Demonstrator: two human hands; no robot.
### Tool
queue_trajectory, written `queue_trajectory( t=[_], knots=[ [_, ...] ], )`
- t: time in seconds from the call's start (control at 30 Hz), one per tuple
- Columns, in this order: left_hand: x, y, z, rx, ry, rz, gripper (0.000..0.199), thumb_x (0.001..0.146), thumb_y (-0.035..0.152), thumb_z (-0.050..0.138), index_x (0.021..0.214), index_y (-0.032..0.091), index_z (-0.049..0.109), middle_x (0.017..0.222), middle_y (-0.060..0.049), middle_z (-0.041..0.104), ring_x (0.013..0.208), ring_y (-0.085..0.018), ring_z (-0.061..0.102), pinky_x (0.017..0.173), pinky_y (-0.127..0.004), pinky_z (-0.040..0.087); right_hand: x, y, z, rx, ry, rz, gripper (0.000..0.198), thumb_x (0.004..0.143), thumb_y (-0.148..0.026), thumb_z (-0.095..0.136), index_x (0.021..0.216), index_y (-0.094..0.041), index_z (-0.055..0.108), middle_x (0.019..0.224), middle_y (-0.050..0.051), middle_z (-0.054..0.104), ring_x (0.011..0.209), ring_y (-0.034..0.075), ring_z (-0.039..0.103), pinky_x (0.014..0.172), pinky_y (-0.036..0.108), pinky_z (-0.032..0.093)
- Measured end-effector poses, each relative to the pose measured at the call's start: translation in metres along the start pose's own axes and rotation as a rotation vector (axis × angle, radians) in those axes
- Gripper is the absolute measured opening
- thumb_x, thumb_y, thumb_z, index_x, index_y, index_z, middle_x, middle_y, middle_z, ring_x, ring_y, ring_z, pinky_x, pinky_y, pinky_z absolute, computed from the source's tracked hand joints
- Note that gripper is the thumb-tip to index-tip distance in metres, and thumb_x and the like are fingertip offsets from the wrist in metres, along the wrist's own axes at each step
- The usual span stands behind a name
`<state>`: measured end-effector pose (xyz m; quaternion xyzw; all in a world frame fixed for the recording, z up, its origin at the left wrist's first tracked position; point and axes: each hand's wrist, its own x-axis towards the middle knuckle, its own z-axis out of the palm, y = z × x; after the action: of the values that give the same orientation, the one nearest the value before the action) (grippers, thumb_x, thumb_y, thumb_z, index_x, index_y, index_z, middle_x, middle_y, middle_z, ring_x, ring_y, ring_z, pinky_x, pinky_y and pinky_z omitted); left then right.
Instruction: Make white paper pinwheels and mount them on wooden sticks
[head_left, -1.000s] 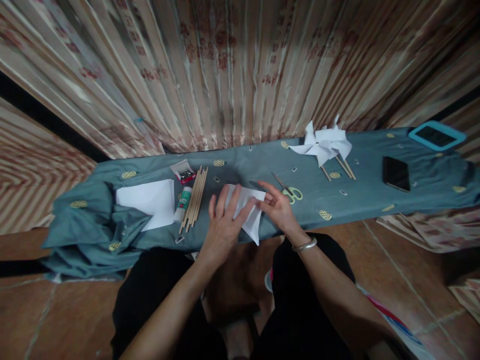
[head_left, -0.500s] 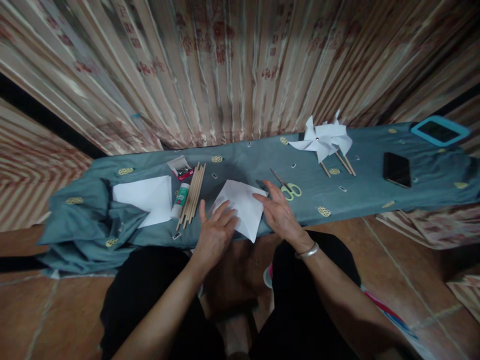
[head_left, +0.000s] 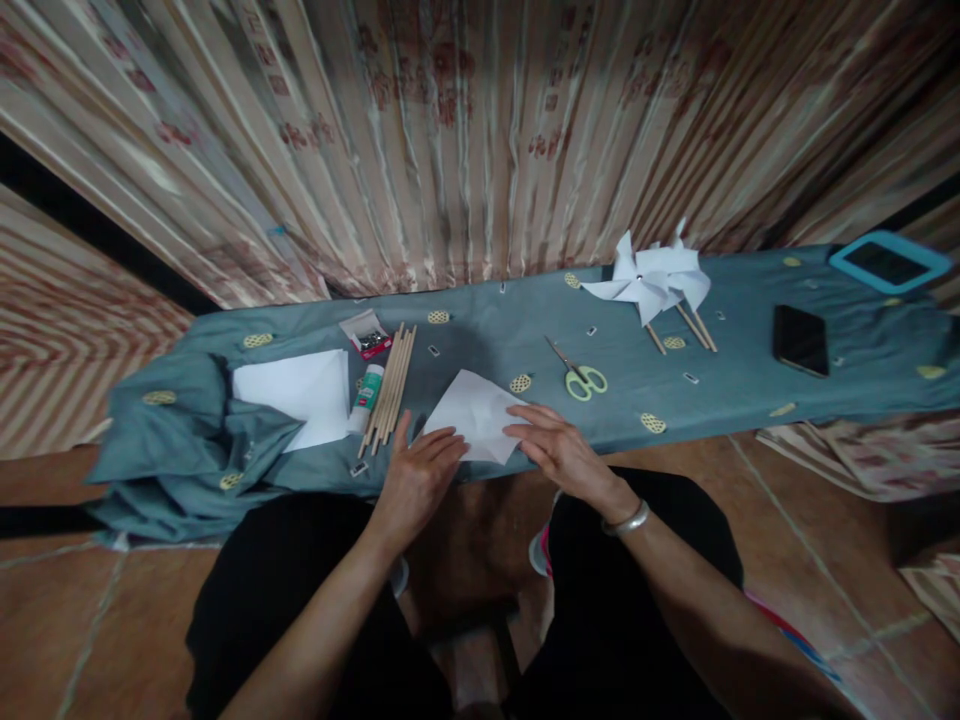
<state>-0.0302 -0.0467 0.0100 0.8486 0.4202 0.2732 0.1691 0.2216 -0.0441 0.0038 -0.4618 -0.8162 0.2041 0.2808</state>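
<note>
A square white sheet of paper lies turned cornerwise near the front edge of the cloth, with faint creases. My left hand rests its outstretched fingers on the paper's left lower side, the thumb apart. From the other side, my right hand, with a silver bangle at the wrist, lays extended fingers over the right corner, which they partly cover. Beyond that hand lie scissors with green handles. Left of the paper are a bundle of thin wooden sticks and a glue stick.
More white paper lies at left, partly under folded cloth. A small open box holds metal pieces. White paper pinwheels on sticks lie at back right, before a black phone and a blue-framed tablet. Curtains hang behind.
The paper has turned slightly, and its lower corner sits farther from me. My right hand has moved down, away from the scissors, onto the right corner. My left hand has shifted slightly left.
</note>
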Motion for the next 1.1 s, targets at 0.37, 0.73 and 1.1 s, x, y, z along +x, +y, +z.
queue_trajectory(
  t=[0.37,0.73,1.1],
  knots=[
    [-0.002,-0.003,-0.003,0.040,0.013,-0.042,0.054,0.078,0.033,0.072,0.128,0.024,0.057,0.142,-0.014,0.054,0.139,-0.035,0.039,0.112,-0.064,0.024,0.001,-0.002,-0.006,-0.009,0.014,0.111,0.060,0.076,-0.027,0.072,0.134,-0.022,0.056,0.153,0.016,0.038,0.142,0.034,0.034,0.113,0.057,0.032],
    [0.004,-0.011,-0.009,-0.093,0.253,-0.215,0.102,0.075,0.038,0.075,0.155,0.022,0.012,0.161,-0.019,0.020,0.148,-0.034,0.019,0.119,-0.053,0.021,0.008,0.014,-0.007,0.778,0.302,0.573,0.038,0.085,-0.047,0.060,0.118,-0.029,0.066,0.117,0.005,0.069,0.098,0.022,0.067,0.083,0.038,0.057],
    [0.028,0.016,0.001,-1.013,0.444,-0.696,0.118,0.056,0.038,0.087,0.152,0.034,0.018,0.156,-0.015,0.033,0.126,-0.030,0.055,0.094,-0.039,0.053,0.038,-0.004,0.010,1.188,0.304,0.607,0.054,0.055,-0.035,0.087,0.103,-0.024,0.067,0.082,-0.002,0.073,0.068,0.014,0.064,0.068,0.028,0.052]
  ],
)
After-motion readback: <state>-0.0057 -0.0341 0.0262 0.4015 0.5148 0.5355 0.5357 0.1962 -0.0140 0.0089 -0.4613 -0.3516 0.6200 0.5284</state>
